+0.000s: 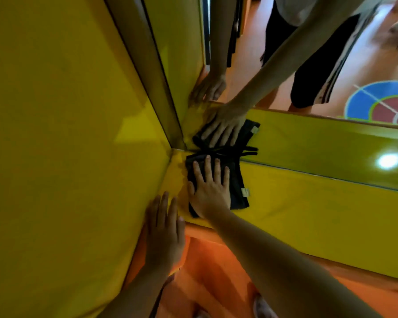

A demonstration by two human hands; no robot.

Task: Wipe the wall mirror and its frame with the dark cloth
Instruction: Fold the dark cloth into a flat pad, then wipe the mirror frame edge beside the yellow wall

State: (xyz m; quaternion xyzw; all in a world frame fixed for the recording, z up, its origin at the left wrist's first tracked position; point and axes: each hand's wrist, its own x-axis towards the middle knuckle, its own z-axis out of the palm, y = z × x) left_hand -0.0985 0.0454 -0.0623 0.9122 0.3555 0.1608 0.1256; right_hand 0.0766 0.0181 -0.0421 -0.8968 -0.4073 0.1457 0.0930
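My right hand [210, 191] lies flat with straight fingers on the folded dark cloth [237, 191], pressing it onto the yellow frame [308, 203] at the mirror's lower left corner. My left hand [164, 228] rests flat on the yellow frame edge just left of the cloth and holds nothing. The mirror glass [308, 65] above the frame reflects both hands, the cloth and the person's legs.
A yellow panel [55, 134] fills the left side beside the mirror. The orange floor [216, 271] runs below the frame, with a shoe tip near the bottom edge. A bright lamp glare [388, 160] shines on the glossy frame at the right.
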